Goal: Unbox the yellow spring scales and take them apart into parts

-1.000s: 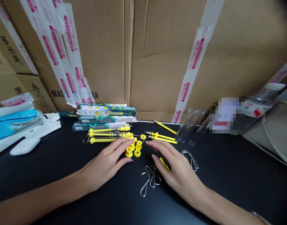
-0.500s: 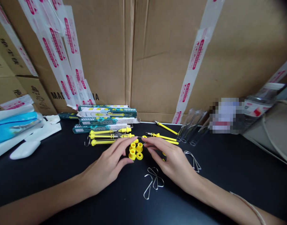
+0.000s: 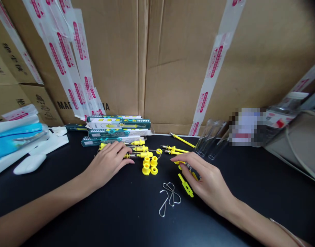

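Observation:
My left hand lies with fingers stretched over a row of yellow spring scales, hiding their left parts. My right hand is curved, thumb and fingers apart, above small yellow parts and a metal spring that it partly covers. A flat yellow strip lies beside its thumb. Between the hands several yellow caps and a yellow ring sit grouped on the black table. Bent metal hooks lie nearer to me.
Green and white boxes are stacked at the back. Yellow rods and clear tubes lie to the right of them. A plastic bottle stands far right, a blue package far left. Large cardboard closes off the back.
My left hand has moved left and slightly up, from beside the caps onto the spring scales. My right hand has shifted right, uncovering the yellow strip.

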The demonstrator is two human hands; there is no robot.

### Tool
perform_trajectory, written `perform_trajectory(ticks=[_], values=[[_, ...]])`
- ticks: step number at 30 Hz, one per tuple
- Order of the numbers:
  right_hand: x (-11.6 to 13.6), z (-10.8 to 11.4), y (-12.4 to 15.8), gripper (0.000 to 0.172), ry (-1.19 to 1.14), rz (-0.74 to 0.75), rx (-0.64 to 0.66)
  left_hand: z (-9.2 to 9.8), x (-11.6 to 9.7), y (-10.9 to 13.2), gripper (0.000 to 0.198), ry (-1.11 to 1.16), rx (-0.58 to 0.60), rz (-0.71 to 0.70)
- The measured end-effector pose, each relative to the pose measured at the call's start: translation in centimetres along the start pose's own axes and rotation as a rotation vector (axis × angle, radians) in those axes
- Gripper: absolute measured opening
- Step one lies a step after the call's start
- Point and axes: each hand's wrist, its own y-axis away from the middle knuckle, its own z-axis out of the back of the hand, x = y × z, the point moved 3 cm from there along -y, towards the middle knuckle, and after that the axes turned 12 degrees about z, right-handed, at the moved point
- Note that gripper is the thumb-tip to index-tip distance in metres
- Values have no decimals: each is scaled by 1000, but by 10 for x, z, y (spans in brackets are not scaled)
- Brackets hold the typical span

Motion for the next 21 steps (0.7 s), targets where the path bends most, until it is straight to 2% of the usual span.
perform_trajectory(ticks=[5, 9, 12, 14, 16, 18, 19, 21], values=[[2, 3, 1, 23, 8, 62, -18, -2, -2, -1, 41, -34, -63, 19], [5, 8, 2, 23, 13, 65, -59, 4, -1, 0, 33, -53, -186, 87], [12, 11, 4, 22, 24, 34, -107, 13, -3, 2, 29, -72, -307, 78], [19, 13, 7, 26, 3, 25, -114, 21, -10, 5, 26, -83, -385, 9], [29, 14, 9, 35, -21, 36, -75, 29, -22, 11, 23, -60, -407, -91], [39, 15, 11, 34, -16, 64, -20, 36, -36, 18, 20, 2, -350, -189], [44, 15, 11, 31, -9, 81, 5, 40, -44, 22, 18, 28, -357, -244], [52, 14, 11, 40, -9, 114, 27, 47, -57, 30, 20, 39, -360, -351]])
